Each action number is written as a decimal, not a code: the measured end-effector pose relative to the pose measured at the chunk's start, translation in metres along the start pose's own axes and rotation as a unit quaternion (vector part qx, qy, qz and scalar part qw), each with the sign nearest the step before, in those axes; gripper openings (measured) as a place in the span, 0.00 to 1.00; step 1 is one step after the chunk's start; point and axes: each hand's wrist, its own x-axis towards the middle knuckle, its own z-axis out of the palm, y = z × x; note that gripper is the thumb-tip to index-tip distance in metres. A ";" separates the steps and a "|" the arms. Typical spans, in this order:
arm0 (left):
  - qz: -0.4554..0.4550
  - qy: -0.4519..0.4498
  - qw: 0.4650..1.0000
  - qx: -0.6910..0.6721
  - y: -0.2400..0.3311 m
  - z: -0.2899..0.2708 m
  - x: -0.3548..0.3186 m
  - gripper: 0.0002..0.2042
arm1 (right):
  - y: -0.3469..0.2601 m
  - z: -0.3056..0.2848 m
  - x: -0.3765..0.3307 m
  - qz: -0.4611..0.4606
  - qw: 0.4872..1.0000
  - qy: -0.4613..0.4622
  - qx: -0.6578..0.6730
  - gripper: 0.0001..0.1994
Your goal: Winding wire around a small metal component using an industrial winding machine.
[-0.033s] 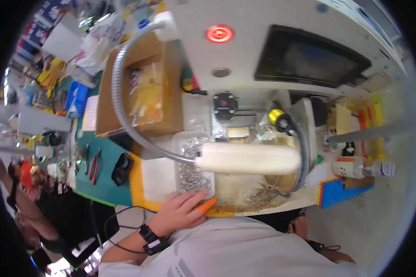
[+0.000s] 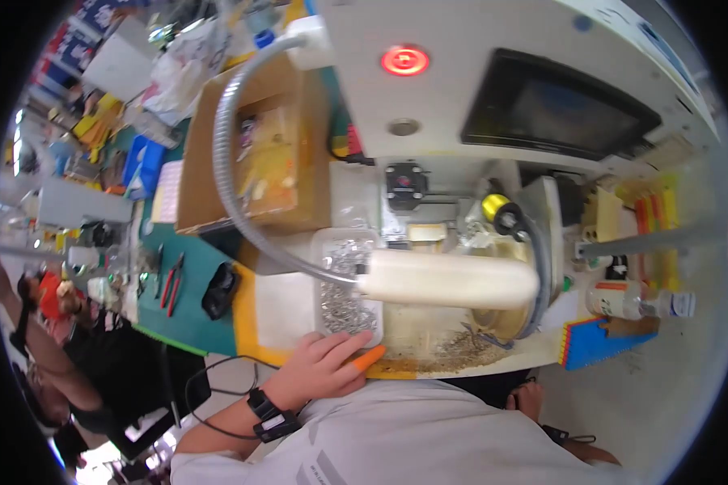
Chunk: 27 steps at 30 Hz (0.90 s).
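My left hand (image 2: 329,364) lies at the front edge of the worktable, fingers stretched out and slightly apart, with an orange cover on one finger. Its fingertips reach the near end of a white tray (image 2: 378,325) full of small shiny metal pieces (image 2: 344,307). I see nothing gripped in that hand. Low in front of my body, below the table edge, is my right hand (image 2: 527,398); its fingers are partly hidden, and whether they hold anything does not show. A cream cylindrical lamp head (image 2: 453,277) on a flexible metal neck (image 2: 225,162) hangs over the tray's right side.
Behind stands a grey machine with a dark screen (image 2: 558,103) and red-lit button (image 2: 404,60). An open cardboard box (image 2: 198,174), red-handled pliers (image 2: 171,283) and a black bag (image 2: 220,291) are left. A bottle (image 2: 619,299) lies right. Another person's arm (image 2: 52,356) is far left.
The whole view has shifted slightly, so the table and machine appear a little further right. My hands keep nearly the same pose.
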 end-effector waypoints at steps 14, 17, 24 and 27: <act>0.036 0.029 0.999 0.015 -0.003 0.006 0.002 0.22 | 0.063 0.036 -0.026 0.027 0.996 -0.080 0.000 0.15; 0.035 0.027 0.999 0.018 -0.002 0.005 0.002 0.22 | 0.057 0.042 -0.024 -0.005 1.000 -0.019 0.018 0.14; 0.048 0.064 0.996 0.037 0.003 0.011 0.000 0.25 | 0.015 0.018 0.004 -0.038 0.993 0.015 0.109 0.14; 0.051 0.084 0.994 0.043 0.006 0.012 -0.004 0.25 | 0.003 0.013 0.013 -0.024 0.994 0.034 0.103 0.06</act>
